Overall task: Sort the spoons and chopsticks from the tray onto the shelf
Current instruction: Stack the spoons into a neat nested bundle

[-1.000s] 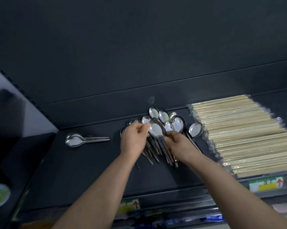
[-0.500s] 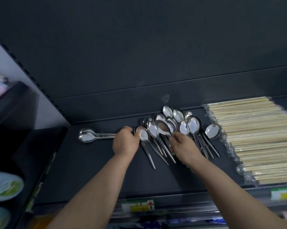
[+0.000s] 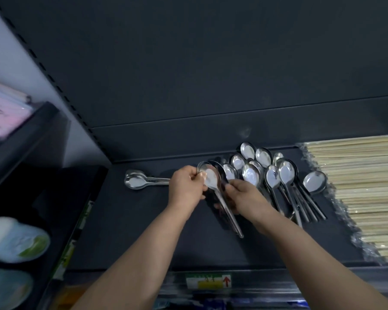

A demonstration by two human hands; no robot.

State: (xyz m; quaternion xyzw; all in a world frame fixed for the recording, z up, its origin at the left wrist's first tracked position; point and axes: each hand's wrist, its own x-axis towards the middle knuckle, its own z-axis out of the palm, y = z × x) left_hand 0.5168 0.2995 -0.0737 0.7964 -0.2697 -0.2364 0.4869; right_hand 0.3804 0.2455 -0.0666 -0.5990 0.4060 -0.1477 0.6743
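Head view: just left of the frame's centre, the left hand [image 3: 186, 186] pinches the bowl end of the held spoons [image 3: 211, 179], a small nested stack. Its thumb and fingertips are closed on the left rim of the top bowl. The stack's handles slant down and to the right, ending free below both hands. The right hand [image 3: 249, 200] sits just right of those handles, knuckles up. Its fingers [image 3: 231, 187] curl onto the neck right under the bowl, so both hands are clamped on the same stack. Both forearms rise from the bottom edge and converge towards the middle.

The spoon pile [image 3: 271, 175] lies fanned on the dark shelf [image 3: 144, 231] right of centre, bowls up-frame and handles down-frame, partly behind the right hand. A nested spoon pair [image 3: 136, 181] lies flat left of the left hand, handles pointing at it. Wrapped chopsticks [image 3: 358, 186] fill the right edge, just beside the pile. A price label [image 3: 207, 281] sits on the shelf's front edge at bottom centre.
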